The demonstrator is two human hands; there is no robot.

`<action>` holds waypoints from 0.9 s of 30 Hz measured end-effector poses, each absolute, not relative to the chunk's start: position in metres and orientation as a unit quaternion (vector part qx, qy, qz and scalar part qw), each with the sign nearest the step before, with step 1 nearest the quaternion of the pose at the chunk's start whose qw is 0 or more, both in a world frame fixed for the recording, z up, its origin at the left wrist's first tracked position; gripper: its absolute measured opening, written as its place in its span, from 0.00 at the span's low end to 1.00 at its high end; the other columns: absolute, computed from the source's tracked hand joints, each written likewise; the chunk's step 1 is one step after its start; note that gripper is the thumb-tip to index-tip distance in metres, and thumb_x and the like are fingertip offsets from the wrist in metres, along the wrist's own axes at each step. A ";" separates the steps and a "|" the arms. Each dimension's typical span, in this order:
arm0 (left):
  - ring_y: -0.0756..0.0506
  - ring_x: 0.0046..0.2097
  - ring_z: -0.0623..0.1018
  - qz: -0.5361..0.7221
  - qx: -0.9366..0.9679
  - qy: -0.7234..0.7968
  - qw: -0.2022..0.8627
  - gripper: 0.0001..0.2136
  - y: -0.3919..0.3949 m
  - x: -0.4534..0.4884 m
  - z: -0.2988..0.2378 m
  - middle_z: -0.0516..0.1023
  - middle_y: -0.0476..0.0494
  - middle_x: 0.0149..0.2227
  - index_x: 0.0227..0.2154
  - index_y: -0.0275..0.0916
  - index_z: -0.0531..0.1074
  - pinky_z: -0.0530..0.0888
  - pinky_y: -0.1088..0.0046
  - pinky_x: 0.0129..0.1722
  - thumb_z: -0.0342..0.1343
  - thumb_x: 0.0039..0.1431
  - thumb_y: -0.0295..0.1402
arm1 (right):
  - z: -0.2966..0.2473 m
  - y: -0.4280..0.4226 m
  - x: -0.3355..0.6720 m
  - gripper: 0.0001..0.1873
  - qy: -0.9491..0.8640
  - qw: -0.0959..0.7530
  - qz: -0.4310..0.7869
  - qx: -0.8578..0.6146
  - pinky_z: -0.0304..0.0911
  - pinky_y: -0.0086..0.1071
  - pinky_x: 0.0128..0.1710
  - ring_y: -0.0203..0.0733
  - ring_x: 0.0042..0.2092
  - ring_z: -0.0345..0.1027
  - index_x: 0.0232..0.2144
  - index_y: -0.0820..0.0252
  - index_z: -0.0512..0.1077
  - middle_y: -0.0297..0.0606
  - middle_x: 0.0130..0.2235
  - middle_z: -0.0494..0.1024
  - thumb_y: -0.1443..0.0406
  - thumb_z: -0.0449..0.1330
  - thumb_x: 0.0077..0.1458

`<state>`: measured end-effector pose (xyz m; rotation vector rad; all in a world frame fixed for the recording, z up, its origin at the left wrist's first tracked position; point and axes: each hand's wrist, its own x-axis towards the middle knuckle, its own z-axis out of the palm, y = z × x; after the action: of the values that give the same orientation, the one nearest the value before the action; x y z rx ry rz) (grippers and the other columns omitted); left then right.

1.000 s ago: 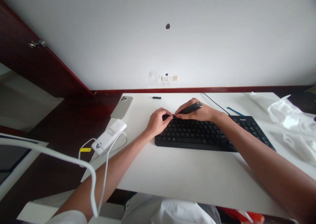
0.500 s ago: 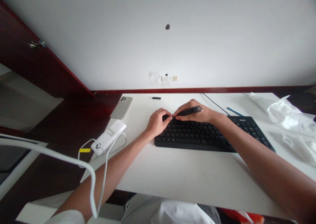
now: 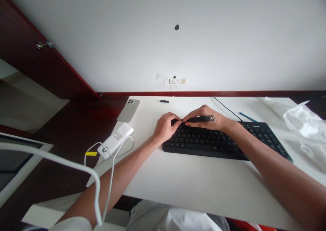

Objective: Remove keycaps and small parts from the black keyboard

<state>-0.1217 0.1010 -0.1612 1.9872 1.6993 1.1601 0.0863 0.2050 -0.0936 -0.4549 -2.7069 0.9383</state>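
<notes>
A black keyboard (image 3: 200, 141) lies on the white table, and both hands work over its upper left keys. My left hand (image 3: 164, 126) pinches thumb and fingers together at that corner; whatever sits between the fingertips is too small to make out. Beside it, my right hand (image 3: 205, 110) grips a slim black tool (image 3: 205, 118), its blunt end pointing right and its tip hidden by the fingers. The fingertips of both hands nearly meet. Small black pieces that look like keycaps (image 3: 164, 101) sit in a row behind the hands.
At left lie a phone (image 3: 128, 111) and a white power bank (image 3: 116, 139) with a white cable (image 3: 110, 185) running across my left forearm. A blue stick (image 3: 248, 117) and the keyboard's black cord (image 3: 226, 108) are behind the keyboard. White plastic wrapping (image 3: 300, 122) covers the right side.
The whole view has shifted slightly, so things appear a little further right. My right hand has turned the tool's blunt end slightly lower. Both hands stay at the same corner.
</notes>
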 end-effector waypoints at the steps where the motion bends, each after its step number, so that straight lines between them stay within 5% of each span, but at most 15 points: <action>1: 0.43 0.45 0.80 0.400 0.688 0.589 0.139 0.02 0.101 -0.122 -0.161 0.81 0.46 0.40 0.36 0.42 0.78 0.76 0.64 0.50 0.62 0.65 0.30 | -0.094 0.205 0.086 0.15 -0.929 0.118 0.319 -0.145 0.69 0.35 0.41 0.47 0.39 0.81 0.48 0.52 0.84 0.39 0.42 0.87 0.57 0.63 0.62; 18: 0.44 0.45 0.80 0.402 0.691 0.586 0.134 0.01 0.103 -0.123 -0.166 0.81 0.47 0.40 0.35 0.42 0.78 0.76 0.65 0.50 0.62 0.64 0.30 | -0.088 0.200 0.087 0.17 -0.910 0.126 0.349 -0.188 0.67 0.33 0.37 0.44 0.35 0.78 0.45 0.57 0.84 0.39 0.39 0.87 0.55 0.64 0.61; 27: 0.44 0.44 0.80 0.408 0.695 0.576 0.137 0.03 0.103 -0.124 -0.165 0.81 0.48 0.39 0.35 0.42 0.78 0.75 0.66 0.49 0.62 0.64 0.28 | -0.083 0.202 0.089 0.14 -0.910 0.109 0.375 -0.140 0.69 0.35 0.43 0.47 0.41 0.80 0.46 0.56 0.84 0.39 0.41 0.86 0.58 0.64 0.62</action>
<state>-0.1238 0.1028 -0.1652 2.0104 1.6673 1.1812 0.0888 0.2020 -0.0831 -0.4129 -2.6766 1.1025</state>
